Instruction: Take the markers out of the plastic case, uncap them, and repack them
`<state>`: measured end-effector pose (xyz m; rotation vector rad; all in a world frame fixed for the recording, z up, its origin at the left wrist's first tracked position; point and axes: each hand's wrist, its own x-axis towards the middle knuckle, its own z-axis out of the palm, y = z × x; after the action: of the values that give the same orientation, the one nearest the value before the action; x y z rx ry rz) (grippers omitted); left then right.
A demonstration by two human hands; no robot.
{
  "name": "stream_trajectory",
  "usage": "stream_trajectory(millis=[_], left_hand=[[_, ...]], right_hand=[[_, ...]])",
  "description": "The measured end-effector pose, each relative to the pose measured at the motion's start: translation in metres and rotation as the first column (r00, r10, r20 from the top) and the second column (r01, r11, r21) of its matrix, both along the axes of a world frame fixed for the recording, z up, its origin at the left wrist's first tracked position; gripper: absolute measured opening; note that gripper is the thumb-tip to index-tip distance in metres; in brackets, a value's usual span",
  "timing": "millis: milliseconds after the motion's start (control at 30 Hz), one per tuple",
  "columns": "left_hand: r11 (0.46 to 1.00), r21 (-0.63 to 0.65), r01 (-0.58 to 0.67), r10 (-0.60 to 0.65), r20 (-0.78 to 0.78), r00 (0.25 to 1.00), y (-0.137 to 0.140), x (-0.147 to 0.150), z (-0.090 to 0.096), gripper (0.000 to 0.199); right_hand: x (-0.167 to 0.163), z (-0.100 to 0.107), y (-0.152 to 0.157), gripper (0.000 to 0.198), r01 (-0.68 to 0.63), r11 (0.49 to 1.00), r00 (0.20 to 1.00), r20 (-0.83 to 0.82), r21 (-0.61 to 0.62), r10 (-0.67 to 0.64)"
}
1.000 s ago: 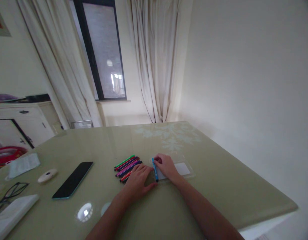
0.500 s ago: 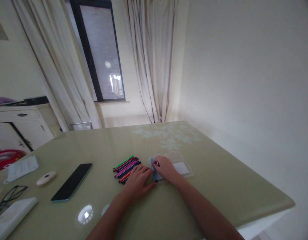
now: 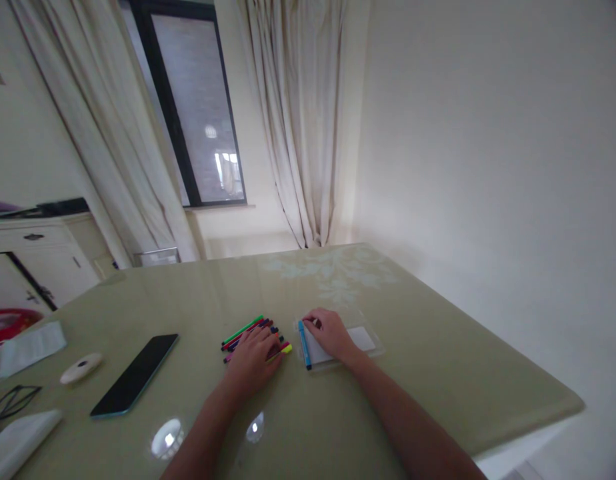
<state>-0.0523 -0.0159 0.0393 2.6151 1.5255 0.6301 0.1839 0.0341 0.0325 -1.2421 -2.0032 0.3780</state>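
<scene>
Early days, I reckon: only the blue marker (image 3: 305,347) is at the left edge of the clear case (image 3: 380,349), right hand (image 3: 331,333) curled at its far tip. Other markers (image 3: 242,332) lie mid-tabletop under the half-open left hand (image 3: 255,357); can't tell either grip.

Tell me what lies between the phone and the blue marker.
In the head view, the left hand and the colored markers partly under it lie between the phone and the blue marker.
</scene>
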Motion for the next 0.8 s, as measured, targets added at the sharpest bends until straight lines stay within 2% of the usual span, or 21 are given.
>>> stream_trajectory(millis=[133,233,333,433,500,567,667,800], left_hand=[[0.999,0.035,-0.038,0.04,-0.043,0.998,0.001,0.002,-0.004,0.01],[0.998,0.027,-0.061,0.061,-0.019,0.998,0.001,0.0,-0.006,0.012],[0.998,-0.023,-0.065,0.068,0.156,0.985,0.001,0.002,-0.003,0.019],[0.993,-0.106,-0.057,0.093,0.371,0.924,-0.001,0.008,0.0,0.029],[0.987,-0.153,-0.049,0.115,0.461,0.88,-0.003,0.013,0.001,0.034],[0.982,-0.185,-0.041,0.134,0.526,0.84,-0.005,0.019,0.0,0.036],[0.977,-0.212,-0.017,0.137,0.566,0.813,-0.009,0.027,-0.002,0.035],[0.984,-0.178,0.012,0.092,0.566,0.819,-0.009,0.031,0.0,0.03]], right_hand=[[-0.004,-0.001,-0.004,0.012,-0.042,0.999,0.999,0.003,0.012,0.042],[-0.007,-0.002,-0.005,0.012,-0.062,0.998,0.998,-0.013,0.022,0.062],[-0.01,0.0,-0.008,0.013,-0.075,0.997,0.995,-0.068,0.014,0.076],[-0.015,0.003,-0.013,0.014,-0.1,0.994,0.982,-0.166,-0.036,0.093],[-0.018,0.005,-0.016,0.02,-0.17,0.977,0.948,-0.291,-0.132,0.126],[-0.022,0.005,-0.018,0.026,-0.282,0.929,0.884,-0.441,-0.239,0.154],[-0.025,0.006,-0.019,0.031,-0.394,0.868,0.79,-0.594,-0.303,0.151],[-0.023,0.012,-0.016,0.03,-0.36,0.882,0.719,-0.693,-0.304,0.054]])
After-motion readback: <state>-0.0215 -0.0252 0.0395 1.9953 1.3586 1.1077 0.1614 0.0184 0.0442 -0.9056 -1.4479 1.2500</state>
